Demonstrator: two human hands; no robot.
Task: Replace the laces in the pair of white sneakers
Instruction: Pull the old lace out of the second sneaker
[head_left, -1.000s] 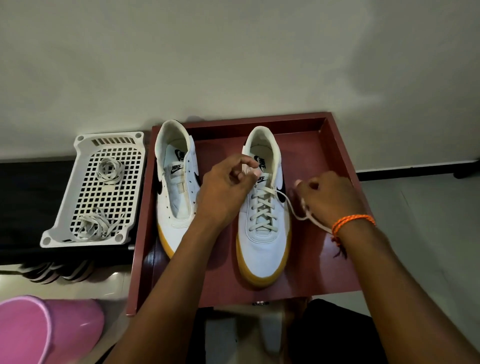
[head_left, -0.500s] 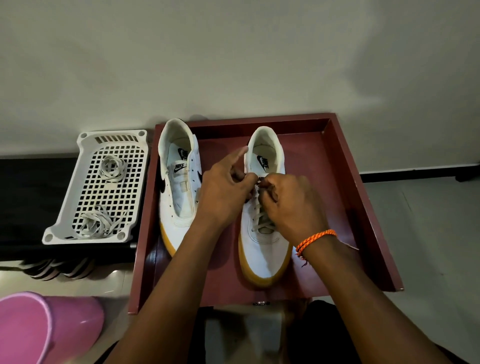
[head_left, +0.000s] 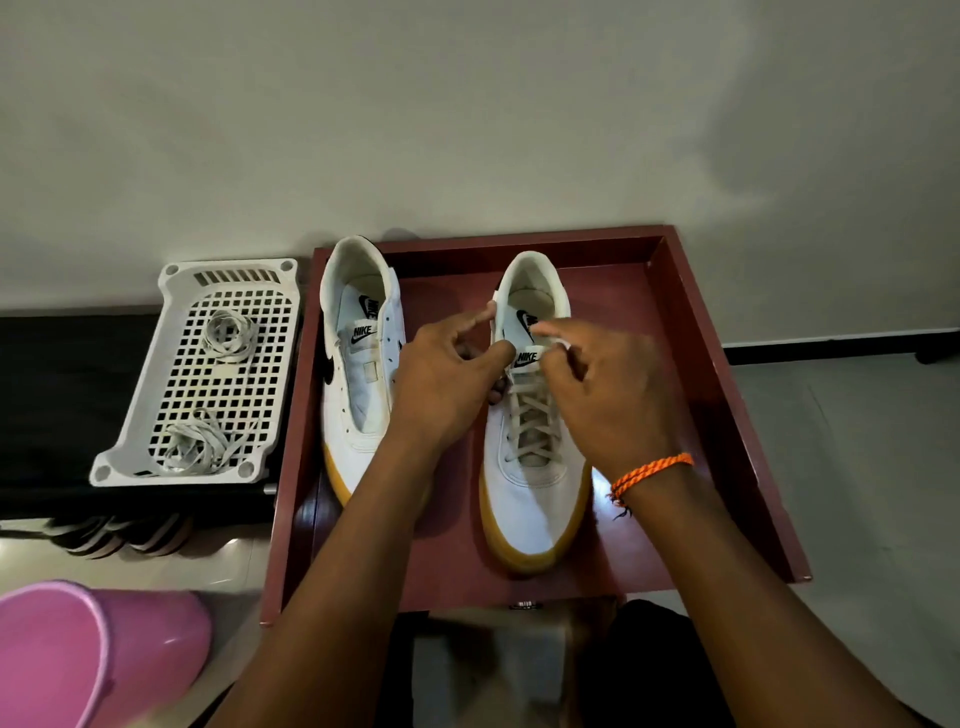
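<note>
Your left hand (head_left: 447, 379) and right hand (head_left: 602, 395) pinch the lace (head_left: 530, 415) at the top of the right shoe (head_left: 535, 499). Both shoes sit in the red tray (head_left: 727, 415).

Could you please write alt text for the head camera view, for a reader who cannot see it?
A person's left hand and right hand work the lace ends at the top of the laced right sneaker in a dark red tray. The left sneaker beside it has no laces. Two lace bundles lie in a white basket.
</note>
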